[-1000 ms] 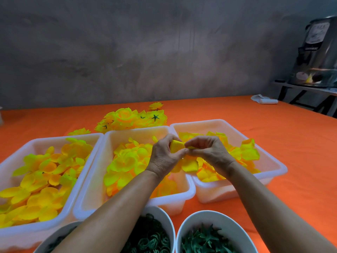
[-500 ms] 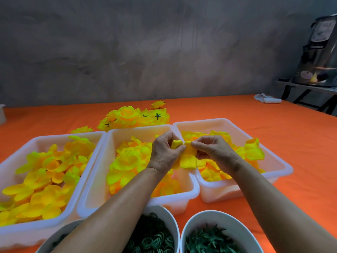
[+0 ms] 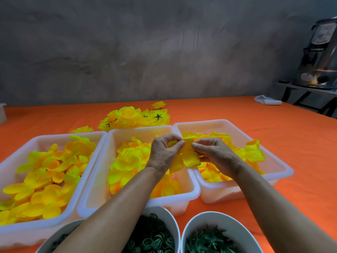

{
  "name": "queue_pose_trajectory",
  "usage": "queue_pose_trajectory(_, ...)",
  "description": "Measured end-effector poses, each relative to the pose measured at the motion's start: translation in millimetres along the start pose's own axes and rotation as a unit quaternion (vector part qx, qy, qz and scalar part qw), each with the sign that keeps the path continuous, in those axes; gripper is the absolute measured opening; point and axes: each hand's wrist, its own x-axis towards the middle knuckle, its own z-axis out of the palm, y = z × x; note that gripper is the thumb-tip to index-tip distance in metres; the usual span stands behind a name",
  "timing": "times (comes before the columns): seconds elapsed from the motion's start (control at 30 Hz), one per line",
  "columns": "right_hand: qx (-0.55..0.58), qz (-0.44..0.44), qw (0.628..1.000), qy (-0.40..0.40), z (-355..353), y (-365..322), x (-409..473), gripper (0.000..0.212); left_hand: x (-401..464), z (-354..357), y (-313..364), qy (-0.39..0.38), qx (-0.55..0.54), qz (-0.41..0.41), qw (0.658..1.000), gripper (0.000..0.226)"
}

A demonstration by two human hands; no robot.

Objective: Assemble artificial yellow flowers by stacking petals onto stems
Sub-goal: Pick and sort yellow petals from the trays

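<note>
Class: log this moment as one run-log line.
stage: petal stacking | left hand: pinches yellow petal piece | right hand: pinches same piece | position: above white bins

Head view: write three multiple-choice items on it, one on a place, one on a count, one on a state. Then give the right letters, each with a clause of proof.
1. Where does the pile of finished yellow flowers lie?
A. on the orange cloth beyond the bins
B. in the right bowl
C. on the grey shelf

2. How many white rectangular bins hold yellow petals?
A. one
B. three
C. five

3. What are the two hands doing?
A. resting flat on the cloth
B. lifting a bin
C. pinching one yellow petal piece between them

Answers:
1 A: the pile sits on the cloth behind the middle bin.
2 B: the left bin, the middle bin and the right bin stand side by side.
3 C: the left hand and the right hand curl their fingers on the petal piece.
</note>
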Motion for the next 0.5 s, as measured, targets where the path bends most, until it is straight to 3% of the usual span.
queue_pose_trajectory(0.13,0.003,-0.072,0.993,0.089,-1.2,0.3,1.6,0.009,-1.4,1.9,0.6,-0.018,0.004,0.004,1.0,0.006)
queue_pose_trajectory(0.27,-0.187,-0.155,0.955,0.173,3.8,4.0,4.8,0.035,-4.1,2.9,0.1,-0.056,0.041,0.035,0.997,0.004)
queue_pose_trajectory(0.37,-0.184,-0.184,0.95,0.174,5.1,4.2,4.6,0.029,-6.0,2.3,-0.1,-0.062,0.03,0.033,0.997,0.016)
queue_pose_trajectory(0.5,-0.143,-0.197,0.961,0.133,5.4,4.3,3.5,0.021,-4.6,1.4,0.9,-0.057,-0.003,-0.001,0.998,0.003)
